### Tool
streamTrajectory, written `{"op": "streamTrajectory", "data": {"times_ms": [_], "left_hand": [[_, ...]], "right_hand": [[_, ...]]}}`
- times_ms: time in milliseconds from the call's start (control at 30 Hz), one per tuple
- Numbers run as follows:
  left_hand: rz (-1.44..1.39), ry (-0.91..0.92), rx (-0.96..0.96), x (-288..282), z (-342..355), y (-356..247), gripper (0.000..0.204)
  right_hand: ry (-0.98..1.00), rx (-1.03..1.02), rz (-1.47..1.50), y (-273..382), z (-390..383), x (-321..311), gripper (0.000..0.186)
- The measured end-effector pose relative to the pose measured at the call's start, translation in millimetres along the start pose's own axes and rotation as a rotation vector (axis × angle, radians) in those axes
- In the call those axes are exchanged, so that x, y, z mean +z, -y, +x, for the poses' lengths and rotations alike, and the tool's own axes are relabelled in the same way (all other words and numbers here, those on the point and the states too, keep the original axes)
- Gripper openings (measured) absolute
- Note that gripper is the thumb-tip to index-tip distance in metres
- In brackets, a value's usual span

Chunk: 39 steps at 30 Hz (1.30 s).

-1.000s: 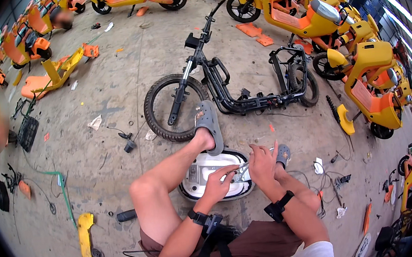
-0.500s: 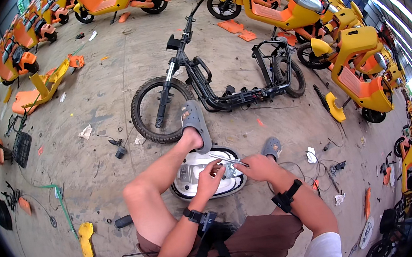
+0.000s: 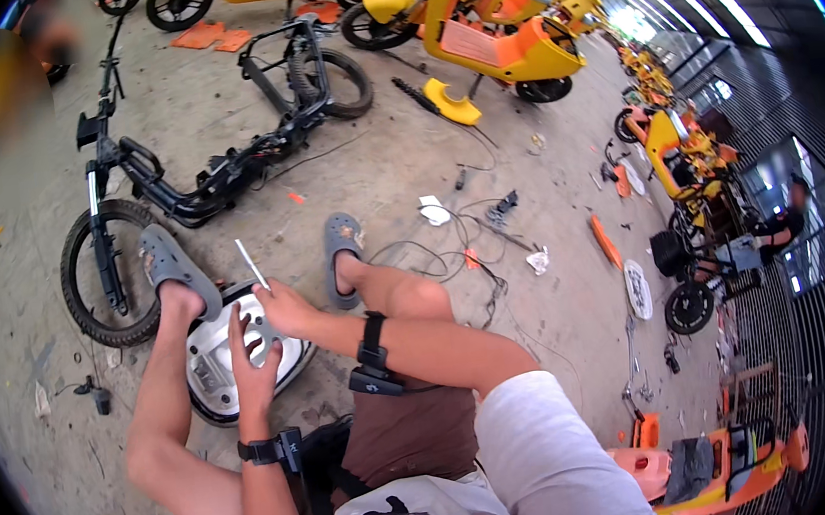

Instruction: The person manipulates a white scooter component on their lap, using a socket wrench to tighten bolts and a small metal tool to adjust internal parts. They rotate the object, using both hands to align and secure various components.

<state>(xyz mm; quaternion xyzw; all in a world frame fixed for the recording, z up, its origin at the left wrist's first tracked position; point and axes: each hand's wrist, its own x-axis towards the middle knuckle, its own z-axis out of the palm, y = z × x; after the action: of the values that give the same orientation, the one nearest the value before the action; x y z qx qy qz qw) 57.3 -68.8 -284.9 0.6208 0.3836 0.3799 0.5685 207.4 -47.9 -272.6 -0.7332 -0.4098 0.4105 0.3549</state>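
My right hand is closed around a slim silver metal rod-shaped tool, which points up and away; its gripped end is hidden in my fingers. My left hand is beside it with fingers apart and the thumb curved, holding nothing visible. Both hands hover over an oval white part with a black rim, which looks like the underside of a scooter seat. It lies on the floor between my feet, touching or close to my left clog. My right clog is farther right.
Ahead on the left stands a stripped black scooter frame with both wheels. Loose black cables and an orange strip lie to the right. A yellow scooter stands behind. At the far right a person is near another scooter.
My view has swung to the right, so the frame and seat part appear farther left. The tool now points more upright in my right hand, and my left fingers have spread away from it.
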Motion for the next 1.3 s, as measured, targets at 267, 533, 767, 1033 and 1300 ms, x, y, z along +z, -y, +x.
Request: {"op": "streamTrajectory", "data": {"times_ms": [267, 533, 767, 1033, 1300], "left_hand": [[-0.05, 0.129, 0.004, 12.7, -8.3, 0.5, 0.083], [-0.096, 0.082, 0.007, 25.1, -12.2, -4.6, 0.076], [-0.185, -0.03, 0.024, 9.4, 0.0, 13.0, 0.068], [-0.19, 0.123, 0.126, 1.5, -11.1, 3.8, 0.068], [-0.154, -0.383, 0.024, -107.0, 9.0, 40.6, 0.058]], "right_hand": [[0.113, 0.074, 0.089, 0.1, -7.6, 4.1, 0.052], [0.14, 0.11, -0.012, 3.6, -14.4, -3.8, 0.057], [0.165, -0.035, -0.012, 25.3, -14.8, -5.4, 0.068], [-0.059, -0.653, -0.465, 9.7, -24.6, -23.3, 0.053], [0.527, -1.008, -1.409, 92.4, -21.1, -64.8, 0.04]]}}
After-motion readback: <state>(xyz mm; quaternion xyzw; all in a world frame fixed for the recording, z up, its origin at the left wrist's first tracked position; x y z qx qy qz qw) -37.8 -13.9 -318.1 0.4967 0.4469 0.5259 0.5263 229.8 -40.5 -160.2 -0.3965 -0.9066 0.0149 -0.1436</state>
